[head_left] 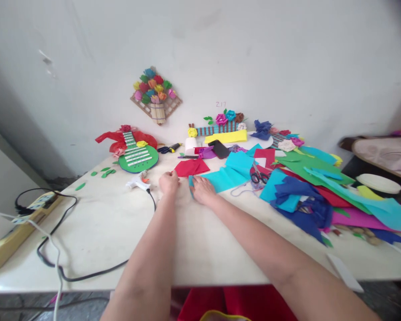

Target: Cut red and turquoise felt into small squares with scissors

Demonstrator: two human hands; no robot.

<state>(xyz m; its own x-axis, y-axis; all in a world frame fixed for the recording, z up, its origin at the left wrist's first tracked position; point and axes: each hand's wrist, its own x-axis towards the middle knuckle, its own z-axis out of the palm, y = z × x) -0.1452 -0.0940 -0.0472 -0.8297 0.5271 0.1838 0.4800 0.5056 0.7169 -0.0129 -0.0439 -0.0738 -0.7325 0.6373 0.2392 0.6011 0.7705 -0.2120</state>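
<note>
At the bottom edge, red cloth (203, 305) with a curved yellow trim is cut off by the frame, as are both bare forearms. Beyond it spreads a smooth, off-white tabletop (96, 232). On the left, a long yellow power strip (23, 234) is cropped at the frame's side, its sockets partly covered by plugs and cables.

Farther in, the left hand (169, 182) is curled with its fingertips turned out of sight; whether it pinches anything, I cannot tell. The right hand (202, 189) lies palm down, fingers stretched over the near left end of a creased strip of turquoise crepe paper (232, 174), hiding part of that end. The strip runs off to the right across the middle of the table. A white pistol-shaped glue gun (138, 183) lies left of the left hand.

To the right, dark-handled scissors (259, 177) rest beside an overlapping heap of crinkled blue fabric-like material (300, 198) and coloured sheets, whose lower layers are hard to separate. Just past the hands lies a folded red paper piece (191, 167).

Behind stand a rounded green guitar-shaped craft (138, 158) with pale stripes and, on the wall, a diamond lattice of paper tulips (155, 89).
</note>
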